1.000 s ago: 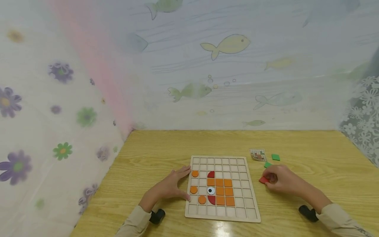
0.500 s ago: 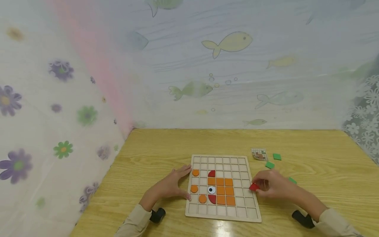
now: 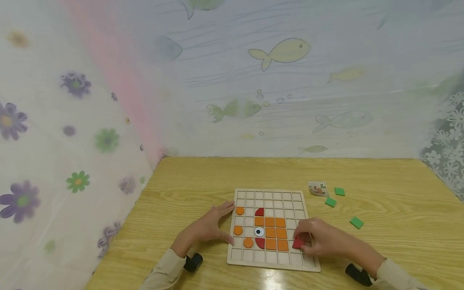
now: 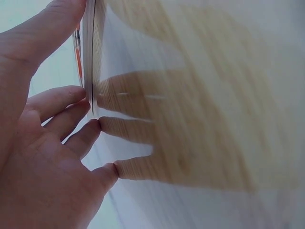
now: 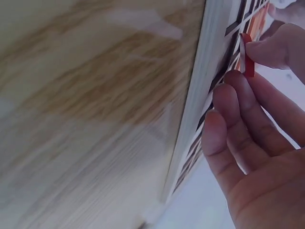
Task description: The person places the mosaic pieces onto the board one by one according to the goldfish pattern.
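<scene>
My right hand (image 3: 320, 237) pinches a red tile (image 3: 297, 243) between thumb and fingers, over the right-hand columns of a wooden grid board (image 3: 268, 264). In the right wrist view the red tile (image 5: 247, 55) stands on edge close to the grid. My left hand (image 3: 206, 227) lies along the board's left edge, fingers spread and fairly straight, with the fingertips at the rim. Set in the grid are a block of orange squares (image 3: 270, 233), two red quarter-round tiles (image 3: 259, 212), a white eye tile (image 3: 259, 232) and three orange discs (image 3: 238, 230).
Green square tiles (image 3: 357, 222) lie on the table to the right of the board. A small picture card (image 3: 317, 188) rests by its far right corner. Printed sheets with fish and flowers (image 3: 279, 50) hang behind and to the left of the table (image 3: 195, 177).
My right hand has carried the red tile leftward from the table onto the board's right side, uncovering a green tile. My left hand has stayed at the board's edge.
</scene>
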`<state>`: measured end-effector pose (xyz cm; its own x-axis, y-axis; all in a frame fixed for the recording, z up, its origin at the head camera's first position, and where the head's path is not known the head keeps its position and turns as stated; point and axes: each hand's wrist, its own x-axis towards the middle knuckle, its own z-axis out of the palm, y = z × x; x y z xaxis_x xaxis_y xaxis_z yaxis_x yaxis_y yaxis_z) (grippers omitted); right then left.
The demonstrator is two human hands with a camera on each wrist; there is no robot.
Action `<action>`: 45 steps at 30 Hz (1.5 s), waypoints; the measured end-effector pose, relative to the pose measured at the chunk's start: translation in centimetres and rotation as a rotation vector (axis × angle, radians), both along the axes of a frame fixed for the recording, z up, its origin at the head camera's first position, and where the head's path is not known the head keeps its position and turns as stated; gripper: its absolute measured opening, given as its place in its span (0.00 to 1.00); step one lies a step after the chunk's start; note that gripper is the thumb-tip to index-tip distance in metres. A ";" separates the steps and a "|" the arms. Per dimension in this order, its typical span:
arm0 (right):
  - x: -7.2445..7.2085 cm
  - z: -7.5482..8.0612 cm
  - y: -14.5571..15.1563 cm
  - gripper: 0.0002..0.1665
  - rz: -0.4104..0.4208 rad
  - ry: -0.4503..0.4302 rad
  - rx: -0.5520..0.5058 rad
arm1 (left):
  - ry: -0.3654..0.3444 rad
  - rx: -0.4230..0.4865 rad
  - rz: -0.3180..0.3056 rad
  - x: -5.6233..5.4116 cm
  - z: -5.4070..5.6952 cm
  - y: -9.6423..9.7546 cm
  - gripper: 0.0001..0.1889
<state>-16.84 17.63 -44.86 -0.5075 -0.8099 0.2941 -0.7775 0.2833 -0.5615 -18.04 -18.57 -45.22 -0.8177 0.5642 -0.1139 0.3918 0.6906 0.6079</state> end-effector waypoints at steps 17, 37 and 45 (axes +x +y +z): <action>0.8 0.1 -0.9 0.14 -0.006 -0.022 -0.043 | 0.011 0.010 -0.013 -0.3 0.0 0.2 0.53; 1.3 -0.9 -1.1 0.11 -0.099 -0.185 -0.105 | 0.001 0.010 -0.015 -0.1 0.0 0.0 0.53; 1.5 -0.3 -0.2 0.14 -0.149 -0.136 -0.084 | 0.008 0.010 -0.011 -0.2 -0.4 0.0 0.54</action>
